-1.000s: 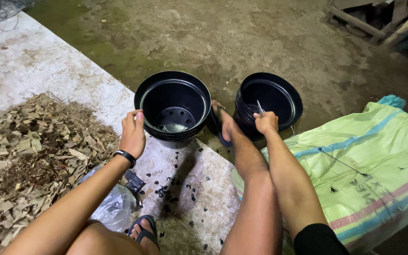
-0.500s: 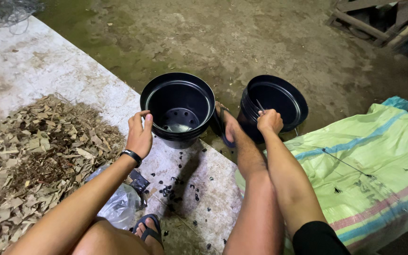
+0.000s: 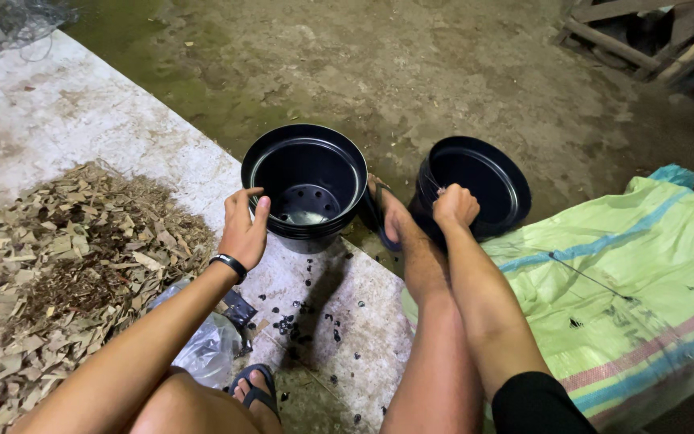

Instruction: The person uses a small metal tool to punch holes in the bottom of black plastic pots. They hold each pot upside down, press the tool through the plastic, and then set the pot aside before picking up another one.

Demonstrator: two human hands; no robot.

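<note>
Black round plastic pot with a perforated bottom (image 3: 307, 181), apparently several nested together, stood upright at the edge of the pale concrete slab (image 3: 122, 137). Gripped at its near rim by the left hand (image 3: 242, 229), thumb and fingers curled over the lip. Second black plastic pot (image 3: 483, 181) sat tilted on the dirt just beyond a sandalled foot (image 3: 387, 217), well right of the first. Met at its near rim by the right hand (image 3: 455, 205), closed into a fist; could not tell whether on the rim itself or on something thin. Hands well apart, one per pot.

Heap of dry brown wood chips (image 3: 66, 257) to the left, clear crumpled plastic bag (image 3: 202, 350) by the left knee, small black bits (image 3: 299, 321) scattered over the slab, green woven sack (image 3: 628, 265) to the right.

Likely trouble: perched at the slab's edge, the first pot could tip off onto the dirt under a sideways pull; already leaning, the second could roll away if let go.

Against a second earlier: left fingers hooked further over the lip; right fist kept to the same rim; both pots sat where they had been.
</note>
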